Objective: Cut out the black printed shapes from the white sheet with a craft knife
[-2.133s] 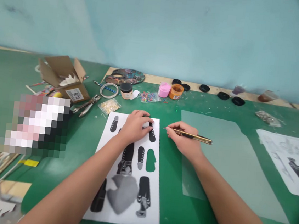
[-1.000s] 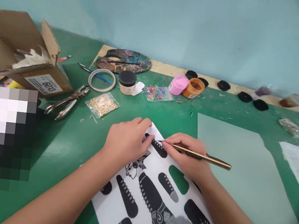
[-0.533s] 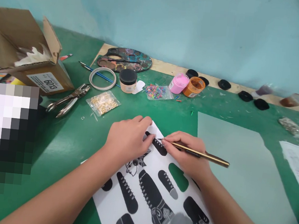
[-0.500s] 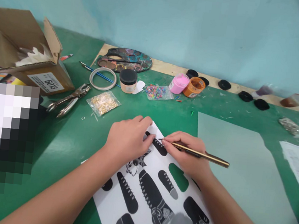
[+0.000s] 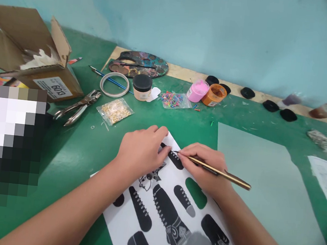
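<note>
A white sheet point(image 5: 168, 216) printed with black puppet-like body parts lies at an angle on the green table. My left hand point(image 5: 141, 147) rests on its upper part, thumb apart from the fingers, holding nothing. My right hand point(image 5: 205, 168) grips a slim gold pen-shaped tool point(image 5: 228, 177) in a writing grip. Its thin dark tip meets a black printed strip point(image 5: 177, 161) close to my left thumb; whether the tip is a blade or a nib is hard to tell. Green table shows through a rounded cut-out point(image 5: 196, 193) in the sheet.
Beyond the sheet are a hole punch point(image 5: 79, 107), a bag of rings point(image 5: 115, 111), a tape roll point(image 5: 114, 84), paint jars point(image 5: 142, 88) and a palette point(image 5: 139, 64). A cardboard box point(image 5: 53, 83) stands left. A pale sheet point(image 5: 262, 187) lies right.
The view has shifted very slightly. Both hands stay at the same spot on the sheet, and the rear end of the gold tool has dipped a little.
</note>
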A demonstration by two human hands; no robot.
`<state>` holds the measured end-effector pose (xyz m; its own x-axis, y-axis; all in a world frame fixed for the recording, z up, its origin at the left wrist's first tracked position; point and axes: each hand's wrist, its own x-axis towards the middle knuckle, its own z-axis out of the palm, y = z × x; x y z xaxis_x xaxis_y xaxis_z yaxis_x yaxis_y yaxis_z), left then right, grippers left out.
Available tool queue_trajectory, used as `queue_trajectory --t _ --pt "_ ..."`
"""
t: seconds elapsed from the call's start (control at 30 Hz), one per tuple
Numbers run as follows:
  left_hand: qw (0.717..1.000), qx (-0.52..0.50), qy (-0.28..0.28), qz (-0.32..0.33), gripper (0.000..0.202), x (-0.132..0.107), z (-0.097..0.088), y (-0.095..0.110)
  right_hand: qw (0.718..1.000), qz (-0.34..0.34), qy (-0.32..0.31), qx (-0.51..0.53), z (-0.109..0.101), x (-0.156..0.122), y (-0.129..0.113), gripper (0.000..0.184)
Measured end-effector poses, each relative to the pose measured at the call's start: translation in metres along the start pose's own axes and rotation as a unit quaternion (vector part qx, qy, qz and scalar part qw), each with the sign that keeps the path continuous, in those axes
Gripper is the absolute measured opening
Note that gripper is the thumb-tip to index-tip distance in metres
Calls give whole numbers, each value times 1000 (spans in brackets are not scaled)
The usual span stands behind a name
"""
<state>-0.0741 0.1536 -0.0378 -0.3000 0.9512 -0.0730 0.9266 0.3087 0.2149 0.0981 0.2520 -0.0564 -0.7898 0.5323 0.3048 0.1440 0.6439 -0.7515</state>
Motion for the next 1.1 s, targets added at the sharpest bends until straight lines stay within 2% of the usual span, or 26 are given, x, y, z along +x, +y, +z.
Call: queue_trajectory --t 0.37,0.77,0.83,0.97,1.1 --pt "1000 12 5 -8 27 -3 -1 2 1000 9 -25 4 -2 0 -6 17" --pt "1000 10 13 -4 28 -2 1 2 1000 16 -24 -7 -2 0 -5 16" --pt "1000 9 11 0 28 -2 1 2 999 35 0 6 -1 -1 -2 14" --pt "1000 5 -2 11 26 -2 0 -1 989 84 100 66 0 -5 3 6" --pt "999 -6 -10 33 27 -4 -2 -3 991 72 108 40 0 -9 4 3"
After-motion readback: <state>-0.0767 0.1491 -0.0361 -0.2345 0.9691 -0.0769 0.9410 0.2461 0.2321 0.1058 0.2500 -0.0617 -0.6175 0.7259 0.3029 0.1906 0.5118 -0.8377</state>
